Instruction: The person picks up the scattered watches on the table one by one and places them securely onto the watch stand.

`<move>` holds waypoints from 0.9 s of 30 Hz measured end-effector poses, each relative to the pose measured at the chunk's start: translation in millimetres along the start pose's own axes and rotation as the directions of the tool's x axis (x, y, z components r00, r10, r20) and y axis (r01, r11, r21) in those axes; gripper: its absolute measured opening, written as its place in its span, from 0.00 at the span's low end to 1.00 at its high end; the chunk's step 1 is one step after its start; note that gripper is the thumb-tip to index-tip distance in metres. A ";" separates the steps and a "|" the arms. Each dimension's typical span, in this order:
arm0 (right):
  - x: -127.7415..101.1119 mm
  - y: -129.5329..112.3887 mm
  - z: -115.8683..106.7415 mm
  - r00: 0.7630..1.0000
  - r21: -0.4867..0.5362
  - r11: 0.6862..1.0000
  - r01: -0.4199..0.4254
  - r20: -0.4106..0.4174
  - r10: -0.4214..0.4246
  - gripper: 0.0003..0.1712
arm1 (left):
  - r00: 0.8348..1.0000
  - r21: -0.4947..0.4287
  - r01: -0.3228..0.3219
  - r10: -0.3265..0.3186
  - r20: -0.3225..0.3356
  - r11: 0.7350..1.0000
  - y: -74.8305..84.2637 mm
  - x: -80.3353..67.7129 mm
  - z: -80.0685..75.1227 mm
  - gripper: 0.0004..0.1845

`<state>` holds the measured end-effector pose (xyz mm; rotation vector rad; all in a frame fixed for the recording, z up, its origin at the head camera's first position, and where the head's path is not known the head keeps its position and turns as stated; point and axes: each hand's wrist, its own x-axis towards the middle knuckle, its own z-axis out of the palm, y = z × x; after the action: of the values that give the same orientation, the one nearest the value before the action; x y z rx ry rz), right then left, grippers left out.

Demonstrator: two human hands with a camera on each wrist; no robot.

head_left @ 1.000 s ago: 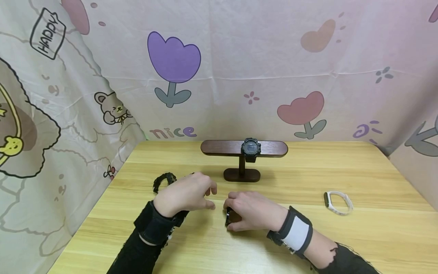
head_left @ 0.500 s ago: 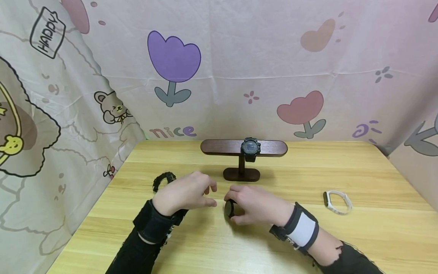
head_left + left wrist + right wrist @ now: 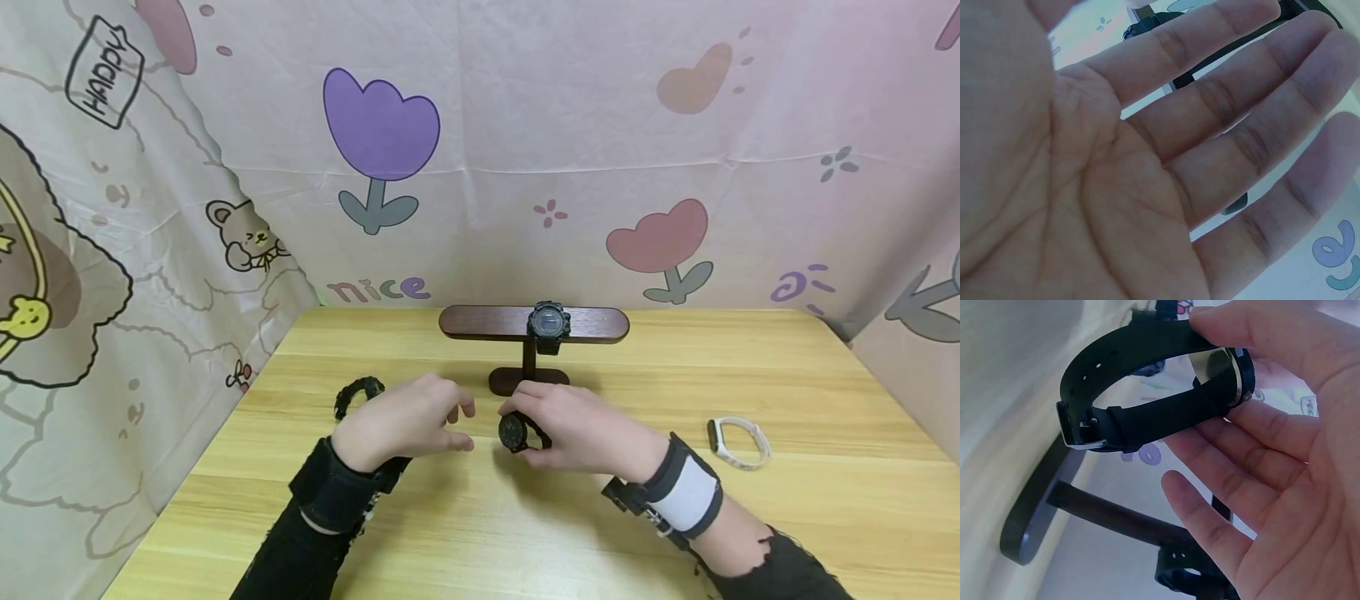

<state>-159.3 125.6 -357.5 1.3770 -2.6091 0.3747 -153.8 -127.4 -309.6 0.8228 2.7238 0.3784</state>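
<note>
Two hands are over the wooden table (image 3: 750, 517), both just in front of the dark wooden watch stand (image 3: 534, 323). The right hand (image 3: 581, 429) pinches a black watch (image 3: 516, 432) by its round case, between the thumb and the fingers, and holds it above the table, just in front of the foot of the stand. In the right wrist view the strap (image 3: 1141, 344) is buckled into a closed loop. The left hand (image 3: 405, 421) is to the left of the stand's foot, its fingers (image 3: 1235, 125) straight and spread, holding nothing. One more black watch (image 3: 548, 322) sits on the bar of the stand. A black bracelet (image 3: 358, 392) lies well to the left of the stand, and a white band (image 3: 738, 442) lies far to its right.
</note>
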 end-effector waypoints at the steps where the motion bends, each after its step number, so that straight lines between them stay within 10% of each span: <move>1: -0.6 0.4 -1.5 1.000 0.002 1.000 -0.005 -0.004 0.005 0.29 | 1.000 0.000 -0.003 0.003 -0.004 1.000 -0.1 0.1 0.0 0.16; 27: -11.0 9.1 -41.5 0.982 0.035 0.999 -0.011 -0.187 0.017 0.29 | 0.962 0.047 -0.221 0.226 -0.155 0.974 2.6 2.2 -3.7 0.13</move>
<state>-159.5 151.4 -322.1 1.2674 -2.4711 0.5264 -155.4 -124.7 -305.8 1.1609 2.7940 0.4699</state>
